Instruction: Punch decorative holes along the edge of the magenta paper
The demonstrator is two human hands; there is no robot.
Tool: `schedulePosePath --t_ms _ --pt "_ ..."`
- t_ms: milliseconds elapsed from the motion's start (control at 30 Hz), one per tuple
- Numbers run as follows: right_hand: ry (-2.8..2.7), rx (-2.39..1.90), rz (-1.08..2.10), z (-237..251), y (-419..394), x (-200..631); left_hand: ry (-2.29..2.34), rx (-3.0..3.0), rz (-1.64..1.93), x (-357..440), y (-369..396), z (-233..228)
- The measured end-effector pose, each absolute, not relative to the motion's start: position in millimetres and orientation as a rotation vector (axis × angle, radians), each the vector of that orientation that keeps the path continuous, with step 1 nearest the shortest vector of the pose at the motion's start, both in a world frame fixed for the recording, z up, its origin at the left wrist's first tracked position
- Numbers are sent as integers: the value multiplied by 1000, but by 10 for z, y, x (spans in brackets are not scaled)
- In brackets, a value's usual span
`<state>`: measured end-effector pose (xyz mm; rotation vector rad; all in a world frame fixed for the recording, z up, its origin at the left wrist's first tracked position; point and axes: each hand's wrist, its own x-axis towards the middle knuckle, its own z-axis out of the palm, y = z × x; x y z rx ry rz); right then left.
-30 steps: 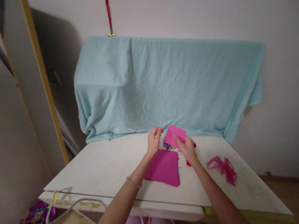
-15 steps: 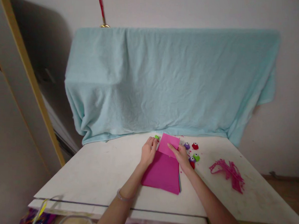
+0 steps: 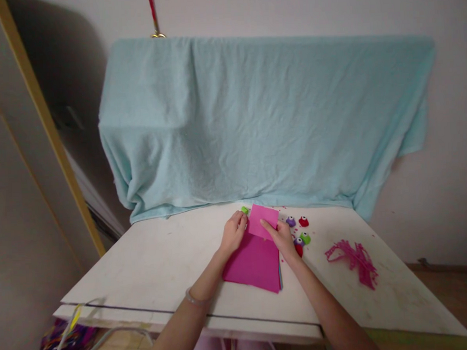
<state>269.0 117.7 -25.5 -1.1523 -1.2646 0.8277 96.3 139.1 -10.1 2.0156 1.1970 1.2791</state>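
Note:
My right hand (image 3: 282,237) grips a small light-pink paper square (image 3: 264,219), its thumb pressed flat on the front. Below that square lies a larger stack of coloured paper sheets (image 3: 254,265), a deep magenta sheet on top and a bluish edge showing at the right. My left hand (image 3: 234,231) is at the stack's upper left corner, its fingers curled and pinched together; what is between them, if anything, is too small to make out. Just beyond those fingertips sits a small bright-green object (image 3: 244,210).
Right of my right hand are several small figures with eyes, among them a purple one (image 3: 291,221), a red one (image 3: 304,221) and a green one (image 3: 305,238). Tangled pink strips (image 3: 355,260) lie further right on the white table (image 3: 152,268). A light-blue cloth (image 3: 270,121) hangs behind.
The whole view has shifted slightly. My right hand still holds the pink square, which now stands a little more upright. My left fingers stay pinched, drawn slightly away from the green object.

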Motion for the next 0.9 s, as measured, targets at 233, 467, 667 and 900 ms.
schedulePosePath --t_ms 233,467,667,900 --pt "-1269 -1196 713 -225 1164 2701 1096 1989 1310 943 1373 -128" --pt "-1281 -1240 664 -171 1109 2686 1089 1942 1304 988 1345 -106" --pt "-1337 -1277 609 -177 1077 2676 1069 1954 1282 1001 1322 -100" --pt "-1378 -1300 503 -140 1047 2669 1111 2003 1307 998 1343 -128"
